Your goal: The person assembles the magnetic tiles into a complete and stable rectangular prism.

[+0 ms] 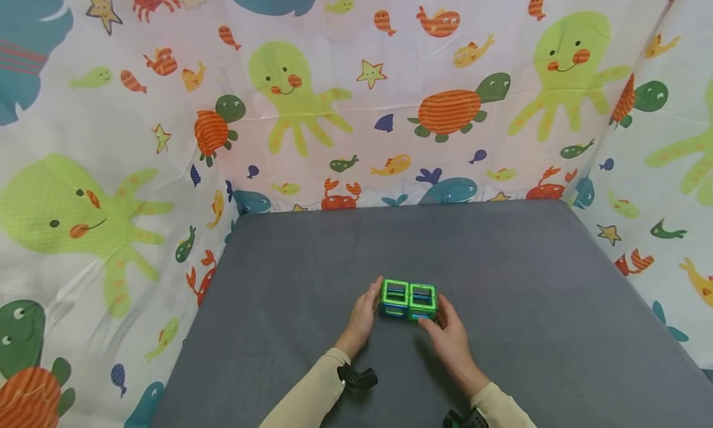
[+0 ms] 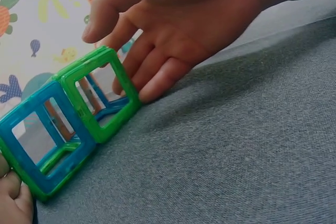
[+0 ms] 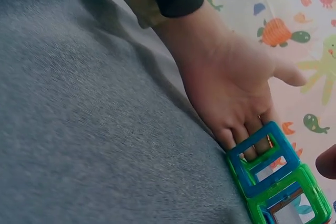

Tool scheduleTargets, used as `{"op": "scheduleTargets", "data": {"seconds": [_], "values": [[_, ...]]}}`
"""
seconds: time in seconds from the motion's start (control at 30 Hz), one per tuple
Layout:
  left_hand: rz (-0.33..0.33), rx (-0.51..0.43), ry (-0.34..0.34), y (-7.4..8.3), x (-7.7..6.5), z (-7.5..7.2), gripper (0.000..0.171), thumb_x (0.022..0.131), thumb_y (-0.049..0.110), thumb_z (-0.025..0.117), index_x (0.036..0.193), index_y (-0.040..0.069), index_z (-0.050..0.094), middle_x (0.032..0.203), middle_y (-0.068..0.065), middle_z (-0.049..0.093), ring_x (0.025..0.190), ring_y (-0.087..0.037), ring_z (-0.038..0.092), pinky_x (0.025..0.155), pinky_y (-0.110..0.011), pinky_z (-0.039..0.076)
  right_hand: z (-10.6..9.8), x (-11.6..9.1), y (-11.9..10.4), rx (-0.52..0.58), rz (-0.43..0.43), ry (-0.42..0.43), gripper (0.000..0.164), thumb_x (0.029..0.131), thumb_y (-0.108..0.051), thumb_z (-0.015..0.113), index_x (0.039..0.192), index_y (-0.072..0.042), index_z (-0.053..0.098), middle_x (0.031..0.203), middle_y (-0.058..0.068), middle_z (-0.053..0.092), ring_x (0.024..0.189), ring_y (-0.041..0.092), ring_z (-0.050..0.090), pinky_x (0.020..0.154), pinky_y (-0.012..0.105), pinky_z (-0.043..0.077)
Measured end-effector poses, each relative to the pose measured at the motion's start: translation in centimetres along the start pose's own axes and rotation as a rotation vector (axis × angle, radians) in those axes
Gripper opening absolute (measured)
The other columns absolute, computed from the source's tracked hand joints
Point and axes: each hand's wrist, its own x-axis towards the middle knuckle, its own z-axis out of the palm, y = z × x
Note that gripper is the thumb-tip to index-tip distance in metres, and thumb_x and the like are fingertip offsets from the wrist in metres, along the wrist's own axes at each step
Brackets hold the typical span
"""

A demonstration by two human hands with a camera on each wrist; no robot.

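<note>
Two joined cubes of magnetic tiles stand side by side on the grey cloth. In the head view both tops are green; the left cube [image 1: 397, 311] has a blue front and the right cube [image 1: 423, 313] a green one. My left hand [image 1: 362, 318] lies along the left end, its fingers extended and fingertips right at the green-framed face in the left wrist view. At the opposite end is my right hand [image 1: 452, 346]. Its fingers reach behind the blue tile [image 3: 282, 138] in the right wrist view, and its thumb stands out away from the cubes.
Grey cloth [image 1: 312, 248] covers the table around the cubes. White curtains printed with sea animals [image 1: 328, 57] hang along the back and both sides. A black strap [image 1: 358, 377] sits on the left wrist, another [image 1: 466, 419] on the right.
</note>
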Motion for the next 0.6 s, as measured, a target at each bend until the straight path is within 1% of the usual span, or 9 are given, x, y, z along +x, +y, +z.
{"op": "scheduleTargets", "data": {"seconds": [0.17, 0.33, 0.5, 0.6], "values": [[0.025, -0.009, 0.002, -0.3, -0.1, 0.3, 0.075, 0.11, 0.054, 0.016, 0.16, -0.001, 0.023, 0.169, -0.017, 0.022, 0.157, -0.032, 0.02, 0.126, -0.05, 0.021, -0.2, 0.7, 0.1, -0.026, 0.006, 0.001, 0.079, 0.1, -0.017, 0.062, 0.162, -0.001, 0.017, 0.167, 0.024, 0.024, 0.154, 0.041, 0.028, 0.118, 0.054, 0.036], [0.047, 0.004, 0.007, -0.7, -0.4, 0.5, 0.069, 0.112, 0.045, 0.018, 0.159, -0.004, 0.023, 0.168, -0.02, 0.022, 0.157, -0.035, 0.021, 0.125, -0.05, 0.021, -0.5, 1.1, 0.5, -0.05, 0.008, 0.015, 0.076, 0.1, -0.018, 0.062, 0.162, -0.001, 0.022, 0.166, 0.024, 0.028, 0.152, 0.04, 0.032, 0.118, 0.054, 0.036], [0.062, -0.004, 0.01, -1.1, -0.6, 0.4, 0.066, 0.113, 0.042, 0.018, 0.159, -0.005, 0.024, 0.167, -0.022, 0.023, 0.156, -0.036, 0.021, 0.125, -0.048, 0.023, -0.5, 1.1, 0.6, -0.06, 0.01, 0.016, 0.076, 0.099, -0.016, 0.063, 0.161, -0.001, 0.023, 0.166, 0.024, 0.027, 0.152, 0.04, 0.032, 0.117, 0.052, 0.038], [0.069, -0.004, 0.016, -1.2, -0.8, 0.4, 0.065, 0.113, 0.039, 0.018, 0.158, -0.006, 0.025, 0.166, -0.024, 0.024, 0.155, -0.039, 0.022, 0.124, -0.05, 0.023, -0.4, 0.9, 0.9, -0.064, 0.0, 0.011, 0.076, 0.099, -0.016, 0.063, 0.161, 0.0, 0.022, 0.166, 0.025, 0.026, 0.152, 0.04, 0.031, 0.116, 0.052, 0.039]]}}
